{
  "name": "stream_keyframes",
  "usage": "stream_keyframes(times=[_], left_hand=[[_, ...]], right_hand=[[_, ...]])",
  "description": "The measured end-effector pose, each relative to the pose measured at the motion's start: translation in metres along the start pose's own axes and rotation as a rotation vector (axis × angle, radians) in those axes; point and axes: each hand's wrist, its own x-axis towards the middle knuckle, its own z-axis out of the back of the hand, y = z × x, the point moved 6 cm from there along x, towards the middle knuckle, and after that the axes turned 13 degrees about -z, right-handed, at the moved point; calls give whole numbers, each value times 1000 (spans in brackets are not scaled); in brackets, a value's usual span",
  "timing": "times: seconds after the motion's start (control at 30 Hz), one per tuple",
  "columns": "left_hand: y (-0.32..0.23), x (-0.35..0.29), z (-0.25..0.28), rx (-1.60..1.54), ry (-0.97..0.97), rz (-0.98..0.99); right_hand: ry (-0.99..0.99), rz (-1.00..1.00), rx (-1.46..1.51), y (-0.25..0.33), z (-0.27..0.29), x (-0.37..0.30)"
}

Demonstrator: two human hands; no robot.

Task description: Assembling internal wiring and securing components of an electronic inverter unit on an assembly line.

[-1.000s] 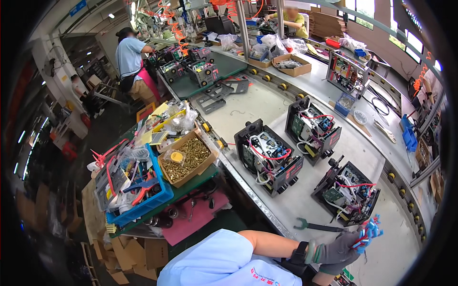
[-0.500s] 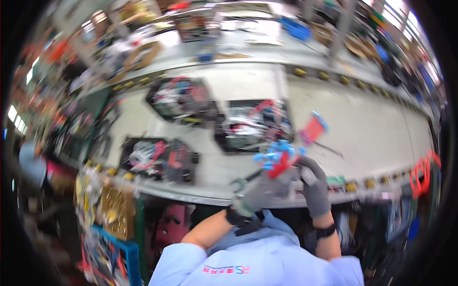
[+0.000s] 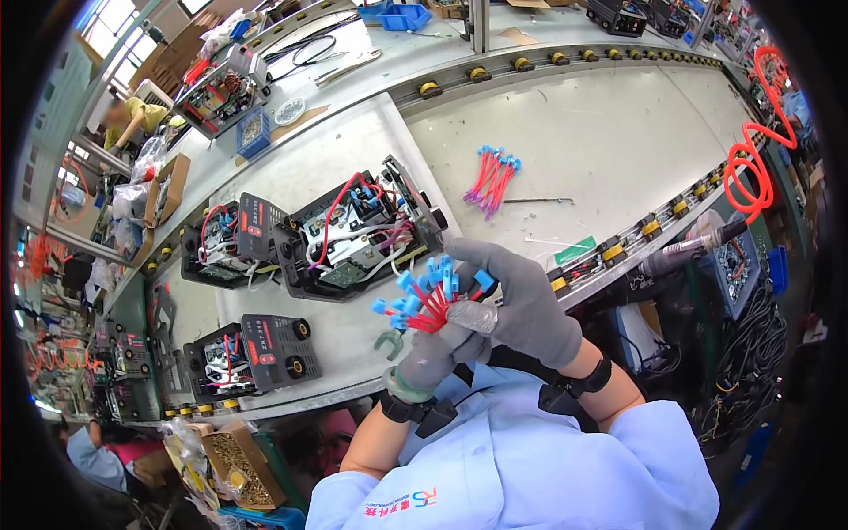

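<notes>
My left hand (image 3: 430,353), in a grey glove, is closed around a bunch of short red wires with blue connectors (image 3: 427,300), which fan out above its fingers. An open-ended wrench (image 3: 389,344) sticks out beside the same hand; how it is held is hidden. My right hand (image 3: 521,305), also gloved, with silvery wrapping on the thumb, bends over the bunch from the right and pinches at the wires. A second bundle of red wires with blue ends (image 3: 493,179) lies on the bench farther off, next to a thin dark rod (image 3: 539,200).
Three opened black machine units (image 3: 353,234), (image 3: 228,240), (image 3: 278,350) with exposed boards stand to the left. Roller track (image 3: 609,253) edges the bench. A coiled orange air hose (image 3: 751,163) hangs at right above a power driver (image 3: 693,247). A green piece (image 3: 576,251) lies nearby.
The view has turned, so the bench and units appear tilted and shifted. My right hand has moved from beside the bunch to over it, and the wires are fanned toward the left.
</notes>
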Motion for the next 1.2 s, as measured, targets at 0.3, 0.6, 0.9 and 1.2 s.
stream_keyframes(times=[0.3,0.6,0.9,1.2], left_hand=[[3,2,0,-44,-31,8],[-24,13,2,256,-219,-187],[-16,3,1,399,-65,-6],[-19,4,-4,456,-82,-109]], right_hand=[[-184,135,-55,15,5,-13],[-163,371,-80,15,19,-18],[-130,32,-17,6,17,-9],[-244,226,-200,23,16,-11]])
